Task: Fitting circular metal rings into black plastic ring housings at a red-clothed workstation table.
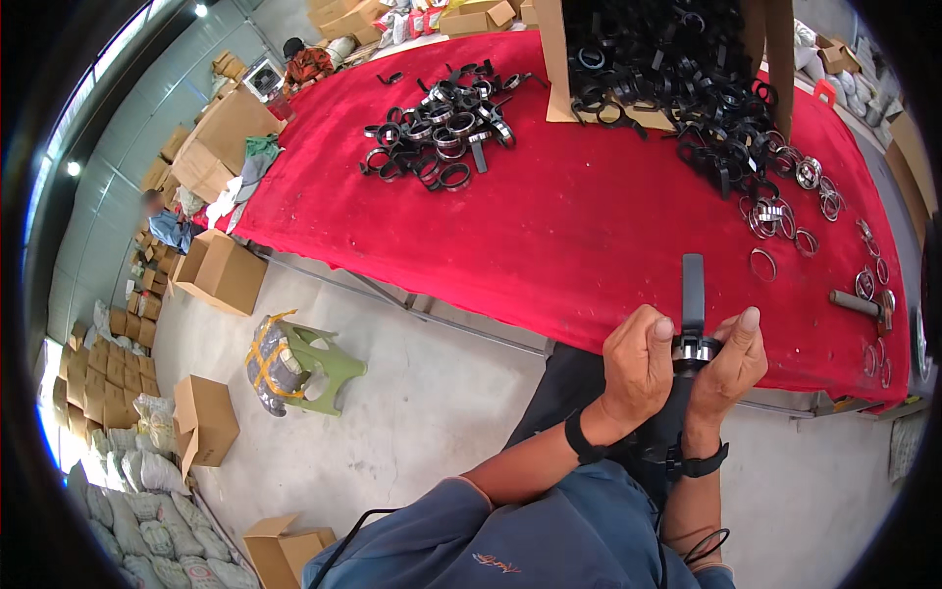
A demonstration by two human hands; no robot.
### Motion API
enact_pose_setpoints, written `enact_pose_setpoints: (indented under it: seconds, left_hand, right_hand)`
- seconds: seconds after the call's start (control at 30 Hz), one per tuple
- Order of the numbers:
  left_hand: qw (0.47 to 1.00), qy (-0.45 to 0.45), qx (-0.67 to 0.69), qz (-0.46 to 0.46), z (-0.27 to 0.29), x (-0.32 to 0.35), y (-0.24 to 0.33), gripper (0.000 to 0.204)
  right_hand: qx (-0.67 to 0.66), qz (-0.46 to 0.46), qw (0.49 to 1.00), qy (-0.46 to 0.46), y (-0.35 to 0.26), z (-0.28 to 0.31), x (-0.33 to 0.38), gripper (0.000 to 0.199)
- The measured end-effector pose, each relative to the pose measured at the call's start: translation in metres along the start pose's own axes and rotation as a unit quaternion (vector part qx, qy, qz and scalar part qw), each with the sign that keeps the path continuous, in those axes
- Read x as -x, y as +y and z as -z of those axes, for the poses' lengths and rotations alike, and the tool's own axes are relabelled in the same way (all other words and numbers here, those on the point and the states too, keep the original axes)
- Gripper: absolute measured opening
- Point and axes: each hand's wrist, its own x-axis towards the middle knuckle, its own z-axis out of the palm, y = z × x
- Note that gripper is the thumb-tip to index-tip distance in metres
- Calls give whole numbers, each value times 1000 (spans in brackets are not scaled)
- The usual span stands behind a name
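As our head view looks down, our left hand (633, 363) and right hand (728, 368) pinch a shiny ring (696, 350) from both sides, probably to keep it steady by the red table (471, 236), its dark tab (694, 294) pointing away.

Ring clamp (695, 348), black with shiny silver metal, sat between left hand (636, 365) and right hand (728, 368), gripped from both sides near the close edge of the red table (589, 231); long flat dark grey strip (693, 294) stuck out toward table's far side, looked straight; ring was partly hidden by the hands
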Motion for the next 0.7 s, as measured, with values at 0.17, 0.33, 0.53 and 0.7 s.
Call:
enact_pose_setpoints:
  seconds: [0.17, 0.33, 0.53, 0.7]
  left_hand:
    - [992, 8, -36, -124, -4, -16, -11, 49]
    - [998, 2, 12, -68, -4, -17, -9, 47]
    - [998, -17, 22, -48, -11, -18, -14, 49]
    - [999, -25, 18, -37, -10, -15, -23, 48]
  right_hand:
    - [-56, -48, 997, 32, 7, -7, -4, 58]
    - [-75, -35, 996, 18, 13, -13, -7, 62]
    - [-79, -41, 996, 14, 16, -9, -14, 63]
    - [-92, -69, 993, 2, 30, -12, -16, 64]
